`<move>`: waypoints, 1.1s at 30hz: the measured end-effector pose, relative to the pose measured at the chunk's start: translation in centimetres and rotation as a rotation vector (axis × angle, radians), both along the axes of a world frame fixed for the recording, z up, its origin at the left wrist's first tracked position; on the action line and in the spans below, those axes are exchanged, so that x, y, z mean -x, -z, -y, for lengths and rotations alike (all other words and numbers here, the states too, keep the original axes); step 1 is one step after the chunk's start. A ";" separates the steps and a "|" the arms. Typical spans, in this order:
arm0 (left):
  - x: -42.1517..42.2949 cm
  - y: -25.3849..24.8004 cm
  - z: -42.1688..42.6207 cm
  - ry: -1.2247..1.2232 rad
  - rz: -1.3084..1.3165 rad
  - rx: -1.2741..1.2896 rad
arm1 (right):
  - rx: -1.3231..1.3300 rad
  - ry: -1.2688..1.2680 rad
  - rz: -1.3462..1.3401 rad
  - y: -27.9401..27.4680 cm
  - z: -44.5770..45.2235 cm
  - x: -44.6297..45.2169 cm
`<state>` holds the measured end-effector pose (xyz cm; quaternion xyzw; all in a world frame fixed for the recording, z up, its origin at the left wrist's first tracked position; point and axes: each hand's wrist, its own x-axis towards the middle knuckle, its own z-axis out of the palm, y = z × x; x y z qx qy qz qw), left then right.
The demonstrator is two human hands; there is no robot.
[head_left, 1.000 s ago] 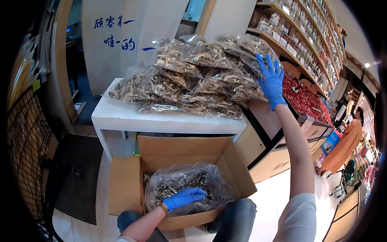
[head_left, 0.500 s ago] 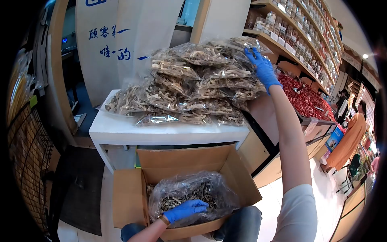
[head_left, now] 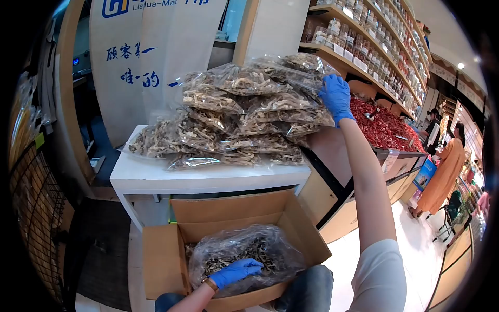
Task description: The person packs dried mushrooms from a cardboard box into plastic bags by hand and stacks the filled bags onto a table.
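Clear bags of dried, greyish-brown strips (head_left: 208, 99) are piled on a white table (head_left: 208, 179). My right hand (head_left: 337, 98), in a blue glove, is at the pile's right edge, its fingers closed against the upper bags; what they grip is hidden. On the floor stands an open cardboard box (head_left: 218, 209) lined with a clear plastic bag (head_left: 280, 249) that holds loose dried strips (head_left: 244, 253). My left hand (head_left: 236, 272), also gloved in blue, rests low over these strips, fingers together and curled downward; their tips are hard to make out.
Right of the table, a counter holds a bin of red dried goods (head_left: 382, 125) under shelves of jars (head_left: 358, 47). A person in orange (head_left: 443, 174) stands farther back. At left are a wire rack (head_left: 36, 197) and a dark mat (head_left: 101, 249).
My right hand's spread fingers have bent and closed at the pile's edge. My left hand has stayed over the strips in the box. The view has shifted slightly.
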<state>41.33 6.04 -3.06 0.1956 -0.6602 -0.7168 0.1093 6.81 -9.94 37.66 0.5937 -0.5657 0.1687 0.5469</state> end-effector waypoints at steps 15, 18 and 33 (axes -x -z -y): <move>0.7 1.1 0.3 0.037 0.094 0.084 | -0.366 -0.192 0.028 10.0 -10.2 -4.7; 0.7 1.0 0.3 0.031 0.068 0.065 | -0.399 -0.152 0.055 12.1 -10.2 -4.4; 1.2 3.7 0.3 0.076 0.043 0.131 | -0.187 0.197 0.250 7.8 -0.9 -2.0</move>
